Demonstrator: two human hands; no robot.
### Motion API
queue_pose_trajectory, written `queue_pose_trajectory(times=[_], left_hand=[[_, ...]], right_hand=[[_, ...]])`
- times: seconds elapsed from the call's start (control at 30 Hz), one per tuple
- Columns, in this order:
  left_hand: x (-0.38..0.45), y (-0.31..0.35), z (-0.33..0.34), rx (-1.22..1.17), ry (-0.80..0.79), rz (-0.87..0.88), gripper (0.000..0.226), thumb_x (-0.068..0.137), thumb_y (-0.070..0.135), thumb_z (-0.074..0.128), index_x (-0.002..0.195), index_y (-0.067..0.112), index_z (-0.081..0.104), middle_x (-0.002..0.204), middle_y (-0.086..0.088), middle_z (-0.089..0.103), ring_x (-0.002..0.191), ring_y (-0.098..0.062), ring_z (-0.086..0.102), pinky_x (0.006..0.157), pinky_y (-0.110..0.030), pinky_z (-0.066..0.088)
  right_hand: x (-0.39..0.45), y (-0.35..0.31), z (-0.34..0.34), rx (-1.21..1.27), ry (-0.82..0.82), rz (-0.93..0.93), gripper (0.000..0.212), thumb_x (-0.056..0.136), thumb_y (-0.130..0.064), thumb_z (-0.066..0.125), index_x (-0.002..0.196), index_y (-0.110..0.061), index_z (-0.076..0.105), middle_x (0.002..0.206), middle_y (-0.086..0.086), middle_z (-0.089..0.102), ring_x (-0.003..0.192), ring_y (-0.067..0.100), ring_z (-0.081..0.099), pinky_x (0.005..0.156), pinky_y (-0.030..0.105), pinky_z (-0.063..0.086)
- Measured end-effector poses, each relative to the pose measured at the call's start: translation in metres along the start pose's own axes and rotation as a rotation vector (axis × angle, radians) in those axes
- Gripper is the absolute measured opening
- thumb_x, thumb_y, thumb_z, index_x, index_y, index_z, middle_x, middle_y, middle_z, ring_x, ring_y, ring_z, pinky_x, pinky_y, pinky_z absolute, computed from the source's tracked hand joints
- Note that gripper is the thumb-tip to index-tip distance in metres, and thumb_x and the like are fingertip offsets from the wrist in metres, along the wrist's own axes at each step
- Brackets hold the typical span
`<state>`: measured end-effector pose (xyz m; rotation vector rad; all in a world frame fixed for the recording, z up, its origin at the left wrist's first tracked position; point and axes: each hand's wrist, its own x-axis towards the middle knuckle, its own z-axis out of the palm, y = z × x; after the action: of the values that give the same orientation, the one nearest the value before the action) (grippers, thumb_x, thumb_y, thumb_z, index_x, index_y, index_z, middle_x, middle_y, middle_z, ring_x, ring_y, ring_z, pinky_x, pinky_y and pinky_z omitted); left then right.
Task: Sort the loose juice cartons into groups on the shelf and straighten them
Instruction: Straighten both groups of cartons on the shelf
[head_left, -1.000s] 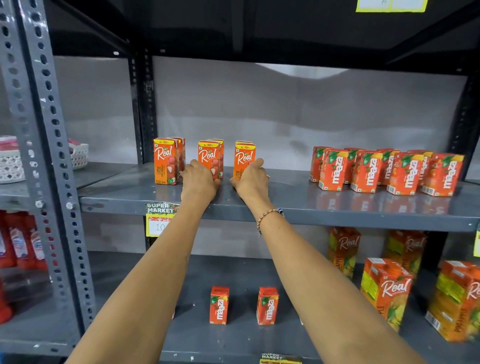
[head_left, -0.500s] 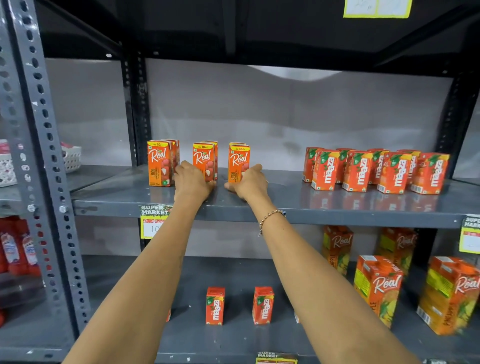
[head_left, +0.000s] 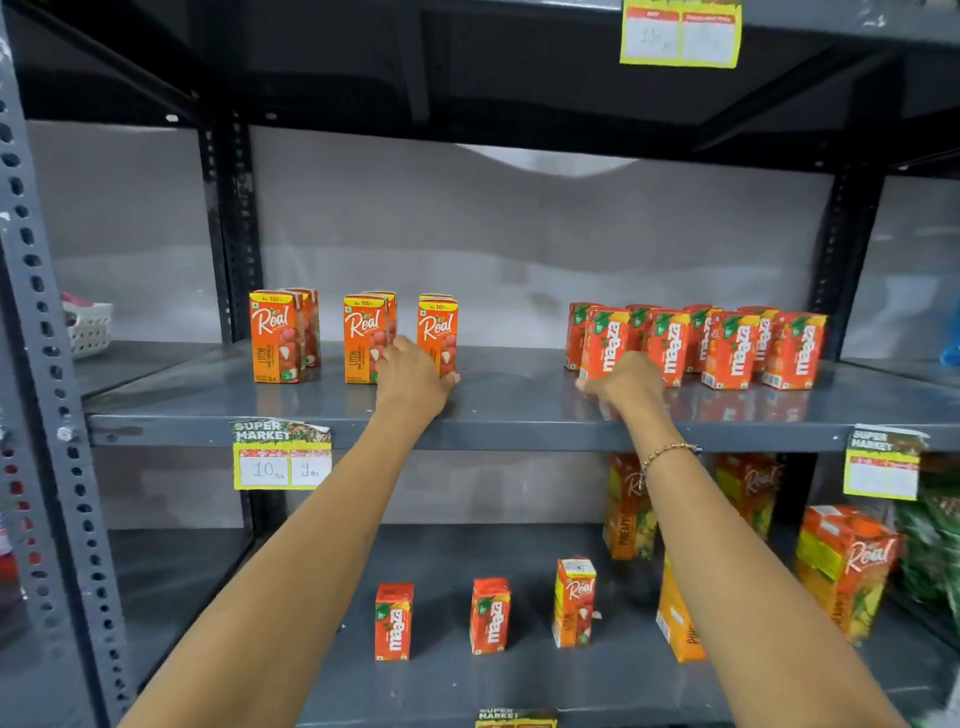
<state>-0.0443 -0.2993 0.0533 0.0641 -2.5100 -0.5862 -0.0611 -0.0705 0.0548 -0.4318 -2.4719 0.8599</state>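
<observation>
On the grey middle shelf (head_left: 519, 395) stand three short rows of orange Real litchi cartons: left (head_left: 278, 338), middle (head_left: 363, 340), right (head_left: 437, 330). Further right is a group of several red Maaza cartons (head_left: 732, 348). My left hand (head_left: 415, 376) lies on the shelf between the middle and right Real rows, fingers spread against the right row's base. My right hand (head_left: 628, 384) wraps the bottom of the front-left Maaza carton (head_left: 602, 338), thumb at its left corner; the fingers are hidden.
On the lower shelf stand two small Maaza cartons (head_left: 394, 621) (head_left: 489, 616), a small Real carton (head_left: 573, 603) and big Real cartons (head_left: 844, 566). Price tags (head_left: 281, 457) hang on the shelf lip. A perforated post (head_left: 57, 364) and a white basket (head_left: 88, 327) are at the left.
My right hand left the right Real row and moved right to the Maaza group. My left hand shifted from the middle Real row towards the right one. The view swung slightly right.
</observation>
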Motion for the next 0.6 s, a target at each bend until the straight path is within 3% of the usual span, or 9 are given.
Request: queue_pose_trajectory(times=[0.17,0.27,0.37,0.6], left_hand=[[0.013,0.005,0.011,0.079,-0.034,-0.068,0.088,0.084,0.049,0.063,0.14,-0.006,0.024,0.14,-0.021,0.04,0.132,-0.036,0.04,0.113,-0.042,0.029],[0.016,0.007,0.011,0.117,-0.036,-0.051,0.077,0.09,0.041,0.059,0.141,-0.005,0.024,0.14,-0.021,0.039,0.131,-0.035,0.041,0.109,-0.04,0.033],[0.018,0.008,0.011,0.129,-0.064,-0.052,0.073,0.091,0.039,0.058,0.141,-0.003,0.025,0.141,-0.02,0.04,0.131,-0.034,0.043,0.108,-0.04,0.036],[0.019,0.006,0.016,0.17,-0.06,-0.039,0.072,0.093,0.041,0.055,0.142,-0.003,0.024,0.142,-0.02,0.039,0.131,-0.034,0.042,0.108,-0.04,0.036]], right_hand=[[0.014,-0.002,0.006,0.102,-0.007,0.003,0.079,0.067,-0.045,0.079,0.123,-0.004,0.043,0.114,0.013,0.065,0.097,0.032,0.068,0.086,0.043,0.056],[0.005,-0.007,0.002,0.052,0.024,-0.014,0.073,0.079,-0.037,0.071,0.132,-0.001,0.035,0.127,0.017,0.056,0.114,0.035,0.06,0.095,0.041,0.05],[0.007,-0.006,0.002,-0.007,0.039,-0.03,0.067,0.085,-0.032,0.067,0.134,0.001,0.035,0.134,0.019,0.052,0.122,0.035,0.053,0.099,0.04,0.044],[0.006,-0.004,0.004,-0.044,0.056,-0.074,0.066,0.086,-0.032,0.065,0.134,0.002,0.035,0.133,0.019,0.051,0.121,0.036,0.053,0.099,0.041,0.044]])
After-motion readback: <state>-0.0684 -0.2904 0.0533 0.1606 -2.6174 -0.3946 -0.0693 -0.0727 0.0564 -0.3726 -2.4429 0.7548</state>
